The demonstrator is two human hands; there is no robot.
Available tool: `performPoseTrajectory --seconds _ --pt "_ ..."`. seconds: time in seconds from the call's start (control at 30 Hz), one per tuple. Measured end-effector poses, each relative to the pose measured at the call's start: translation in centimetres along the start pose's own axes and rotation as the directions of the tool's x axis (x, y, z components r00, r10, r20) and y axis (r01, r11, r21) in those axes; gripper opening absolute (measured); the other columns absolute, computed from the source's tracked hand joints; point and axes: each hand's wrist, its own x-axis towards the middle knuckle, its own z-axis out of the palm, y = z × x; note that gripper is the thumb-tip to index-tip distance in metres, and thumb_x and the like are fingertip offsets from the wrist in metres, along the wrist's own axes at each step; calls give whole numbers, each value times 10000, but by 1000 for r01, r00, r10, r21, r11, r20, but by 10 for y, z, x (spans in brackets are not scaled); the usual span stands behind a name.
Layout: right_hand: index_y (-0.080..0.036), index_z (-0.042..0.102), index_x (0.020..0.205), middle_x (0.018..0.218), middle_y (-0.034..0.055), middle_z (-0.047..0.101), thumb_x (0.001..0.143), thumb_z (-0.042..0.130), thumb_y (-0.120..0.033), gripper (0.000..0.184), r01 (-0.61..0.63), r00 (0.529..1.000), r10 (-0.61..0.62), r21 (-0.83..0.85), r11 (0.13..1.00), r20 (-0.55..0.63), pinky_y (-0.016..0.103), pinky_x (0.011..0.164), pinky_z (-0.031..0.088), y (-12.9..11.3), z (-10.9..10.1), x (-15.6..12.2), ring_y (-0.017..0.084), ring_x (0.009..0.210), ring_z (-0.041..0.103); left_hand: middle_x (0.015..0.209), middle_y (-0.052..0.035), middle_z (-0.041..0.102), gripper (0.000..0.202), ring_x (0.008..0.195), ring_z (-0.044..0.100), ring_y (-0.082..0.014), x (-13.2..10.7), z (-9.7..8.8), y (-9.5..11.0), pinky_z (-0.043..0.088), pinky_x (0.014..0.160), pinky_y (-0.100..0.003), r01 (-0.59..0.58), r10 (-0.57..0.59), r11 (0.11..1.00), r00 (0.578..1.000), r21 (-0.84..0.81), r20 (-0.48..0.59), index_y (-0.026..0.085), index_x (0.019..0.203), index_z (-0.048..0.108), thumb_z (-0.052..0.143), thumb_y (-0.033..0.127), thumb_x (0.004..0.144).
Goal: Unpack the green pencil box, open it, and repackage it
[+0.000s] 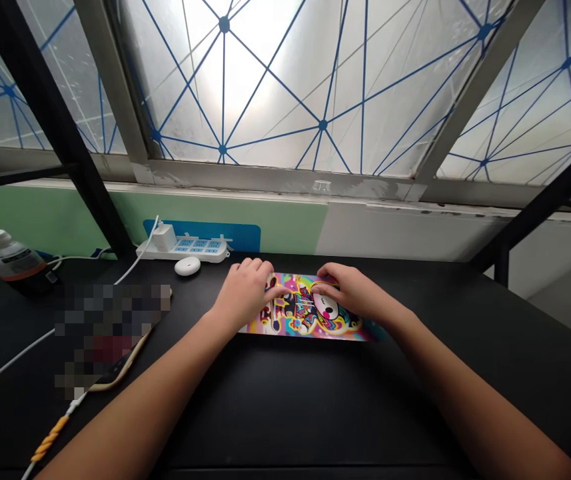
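Observation:
A brightly coloured cartoon-printed flat sheet (pixel 310 319) lies on the black table (pixel 285 400). My left hand (pixel 245 290) rests on its left part, fingers curled down and pressed against it. My right hand (pixel 352 293) covers its right part, fingers bent over the far edge. Whether either hand grips the sheet or just presses on it, I cannot make out.
A white power strip (pixel 188 248) with a plugged charger sits by the wall, a small white oval case (pixel 188 266) in front of it. A phone (pixel 115 363) with a cable lies at the left; a white-capped bottle (pixel 8 260) stands far left. Black frame posts rise on both sides.

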Motion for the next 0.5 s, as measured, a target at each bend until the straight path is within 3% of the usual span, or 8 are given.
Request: performPoseTrajectory --seconds 0.1,0.27,0.4,0.5 --pt "-236 610 949 947 79 729 860 637 -556 333 20 990 -33 -88 996 -140 361 702 476 -10 -2 -2 267 849 661 978 -116 644 386 939 559 -287 0 -6 3 408 830 -396 -51 66 993 989 109 -136 179 994 589 482 550 979" --pt "-237 577 897 1143 97 720 866 686 -401 200 98 942 -151 -184 978 -299 384 790 492 -23 -2 -11 287 949 683 1078 -133 656 261 994 577 -302 -3 -17 11 381 942 -463 -97 127 985 966 140 -227 193 963 574 564 454 966" --pt "-215 590 879 1208 118 696 943 548 -245 83 289 885 -398 -383 877 -243 414 888 475 -37 12 -15 283 995 659 1209 -106 665 91 1104 600 -286 -5 -14 13 347 1037 -470 -187 202 978 961 92 -191 207 940 588 571 287 981" --pt "-199 600 936 1134 130 684 911 527 -157 88 331 898 -421 -437 836 -126 394 816 494 -45 25 -15 271 945 625 1068 -98 690 188 986 628 -284 -5 -9 11 443 848 -404 -257 260 965 962 56 -80 209 913 600 596 392 959"
